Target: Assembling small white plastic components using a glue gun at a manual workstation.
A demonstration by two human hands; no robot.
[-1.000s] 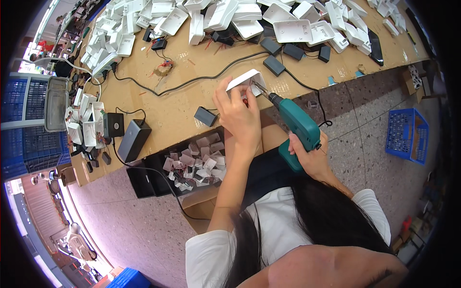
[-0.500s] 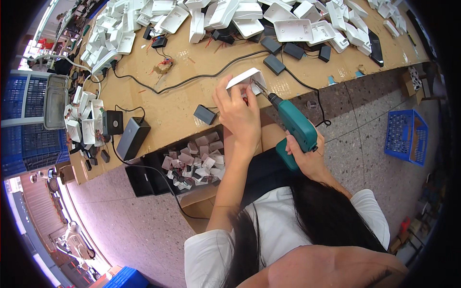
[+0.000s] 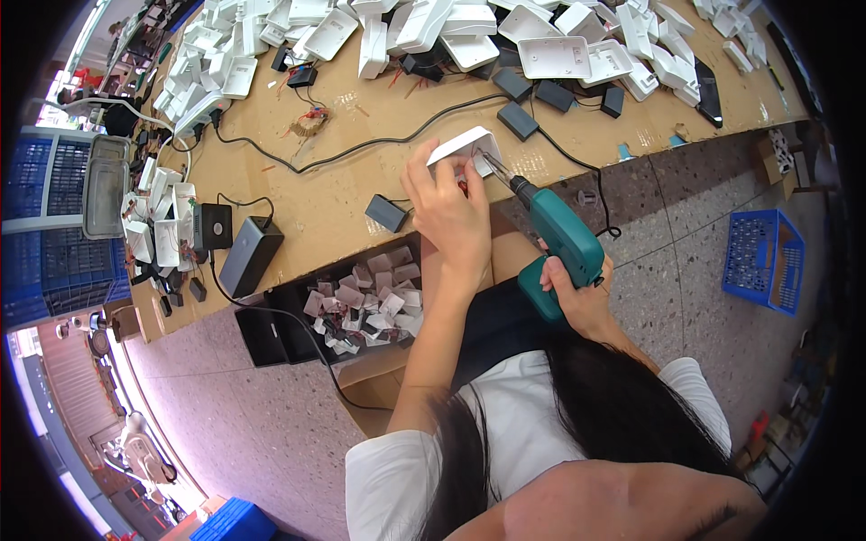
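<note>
My left hand (image 3: 451, 207) is closed around a white plastic housing (image 3: 465, 144), tilted up near the table's front edge. Inside it, near my fingertips, a bit of red shows; the details are too small to make out. My right hand (image 3: 586, 293) grips a teal pistol-shaped electric screwdriver (image 3: 561, 230) by its handle. Its thin metal bit reaches into the open side of the housing; whether the tip touches a screw cannot be told. A small black box with a lead (image 3: 386, 214) lies on the table beside my left wrist.
White housings (image 3: 552, 58) pile up along the far table (image 3: 352, 194), with black boxes (image 3: 517, 121) before them. A black cable (image 3: 361, 160) crosses the tabletop. Below the edge sits a bin of small pale parts (image 3: 370, 302). A blue basket (image 3: 765, 261) stands on the floor at right.
The screwdriver and my right hand have shifted very slightly to the right. My left hand and the housing keep nearly the same place.
</note>
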